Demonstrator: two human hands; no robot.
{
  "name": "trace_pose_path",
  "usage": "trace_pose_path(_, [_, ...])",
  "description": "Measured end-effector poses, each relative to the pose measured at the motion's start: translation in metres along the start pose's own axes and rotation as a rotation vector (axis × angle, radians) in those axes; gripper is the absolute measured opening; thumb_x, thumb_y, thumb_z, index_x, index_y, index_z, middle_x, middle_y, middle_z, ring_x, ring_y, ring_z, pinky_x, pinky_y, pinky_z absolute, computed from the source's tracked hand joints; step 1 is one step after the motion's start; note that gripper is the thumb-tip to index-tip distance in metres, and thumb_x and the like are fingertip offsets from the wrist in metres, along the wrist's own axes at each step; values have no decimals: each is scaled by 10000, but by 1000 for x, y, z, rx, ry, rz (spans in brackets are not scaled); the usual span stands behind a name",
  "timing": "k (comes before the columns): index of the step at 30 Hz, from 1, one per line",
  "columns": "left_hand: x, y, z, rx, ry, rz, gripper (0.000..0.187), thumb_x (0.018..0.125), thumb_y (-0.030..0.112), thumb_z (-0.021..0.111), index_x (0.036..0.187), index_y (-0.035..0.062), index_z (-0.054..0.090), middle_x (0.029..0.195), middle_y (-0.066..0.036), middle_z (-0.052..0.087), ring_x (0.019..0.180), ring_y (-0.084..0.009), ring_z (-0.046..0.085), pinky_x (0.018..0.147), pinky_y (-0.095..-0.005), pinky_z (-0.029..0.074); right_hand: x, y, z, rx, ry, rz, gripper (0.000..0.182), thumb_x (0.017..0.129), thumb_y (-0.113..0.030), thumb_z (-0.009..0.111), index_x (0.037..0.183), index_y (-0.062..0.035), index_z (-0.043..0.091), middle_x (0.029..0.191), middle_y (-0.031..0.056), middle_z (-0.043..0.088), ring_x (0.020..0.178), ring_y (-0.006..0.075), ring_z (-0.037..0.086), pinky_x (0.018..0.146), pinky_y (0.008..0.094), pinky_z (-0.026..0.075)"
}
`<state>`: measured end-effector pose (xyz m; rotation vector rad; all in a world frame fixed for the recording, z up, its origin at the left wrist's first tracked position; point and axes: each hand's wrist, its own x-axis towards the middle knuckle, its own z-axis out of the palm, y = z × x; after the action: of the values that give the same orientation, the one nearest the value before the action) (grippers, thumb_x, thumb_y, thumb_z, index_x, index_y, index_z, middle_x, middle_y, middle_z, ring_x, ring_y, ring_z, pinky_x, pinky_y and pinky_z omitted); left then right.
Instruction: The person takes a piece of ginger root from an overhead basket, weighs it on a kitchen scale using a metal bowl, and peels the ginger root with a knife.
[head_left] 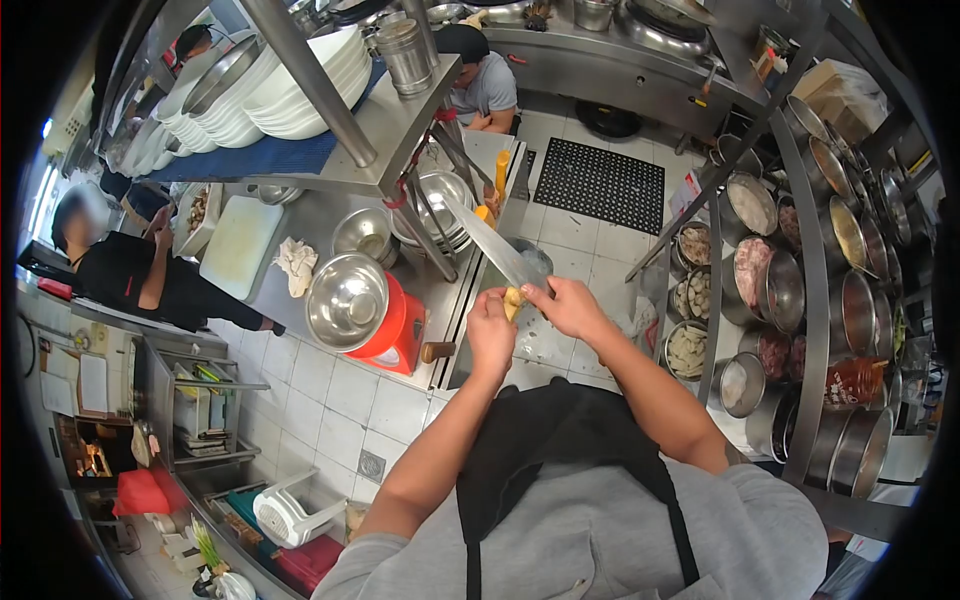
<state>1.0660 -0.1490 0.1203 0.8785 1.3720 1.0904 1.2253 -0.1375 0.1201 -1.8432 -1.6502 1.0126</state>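
My right hand (565,306) is closed around a large kitchen knife (490,241), its broad blade pointing up and to the left. Between the fingers of my left hand (491,328) is a small, knobbly, yellowish piece of ginger (514,299), by its look. The base of the blade lies against or just beside the ginger; contact is hard to make out. Both hands are held close together in front of my black apron (560,440). The knife handle is mostly hidden by my right hand.
At the left, a steel bowl (346,301) sits on a red scale (398,325), near a cutting board (240,246) and cloth (295,266). Right, a metal rack (718,330) bears several food bowls. A black mat (600,185) lies ahead; co-workers are at the left and beyond the counter.
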Motion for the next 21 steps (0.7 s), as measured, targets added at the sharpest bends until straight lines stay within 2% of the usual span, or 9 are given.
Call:
trace_pose_path(5, [4, -10, -1, 86, 16, -6, 304, 995, 216, 403, 1039, 6, 618, 835, -65, 617, 619, -113, 529, 494, -262, 431, -7, -11, -7, -115, 13, 9, 671, 880, -655, 577, 782, 6, 637, 682, 194, 657, 684, 381, 661, 645, 470, 505])
trace_pose_path(8, [22, -31, -8, 181, 30, 126, 303, 984, 209, 408, 1036, 1, 622, 834, -73, 623, 624, -124, 543, 497, -268, 437, -7, -18, -11, -116, 1, 10, 661, 887, -648, 569, 800, 2, 650, 696, 193, 664, 698, 382, 667, 661, 477, 509])
trace_pose_path(11, [23, -35, -7, 198, 39, 109, 314, 982, 211, 407, 1026, -14, 622, 832, -82, 626, 625, -130, 551, 501, -278, 445, -15, -10, -3, -142, 15, 35, 656, 892, -648, 560, 818, -3, 656, 702, 192, 667, 721, 387, 672, 676, 480, 512])
trace_pose_path(17, [34, -55, -9, 262, 70, 201, 313, 945, 170, 411, 1008, -42, 632, 856, -129, 642, 648, -189, 584, 522, -317, 476, -12, -14, -1, -183, 6, 50, 661, 899, -645, 549, 860, 6, 654, 734, 218, 671, 767, 409, 672, 704, 500, 513])
trace_pose_path(20, [22, -35, -5, 187, 91, 23, 350, 959, 210, 429, 1004, -40, 671, 834, -184, 683, 722, -264, 647, 690, -383, 508, -22, -13, -1, -153, -15, 69, 669, 907, -647, 534, 853, 10, 645, 751, 231, 670, 785, 419, 669, 717, 510, 512])
trace_pose_path(21, [19, -30, -2, 191, 94, 39, 351, 958, 210, 429, 1005, -40, 670, 827, -180, 681, 699, -258, 641, 654, -377, 503, -19, -14, -1, -161, -5, 56, 670, 909, -648, 530, 848, 10, 641, 746, 232, 669, 779, 421, 669, 714, 512, 511])
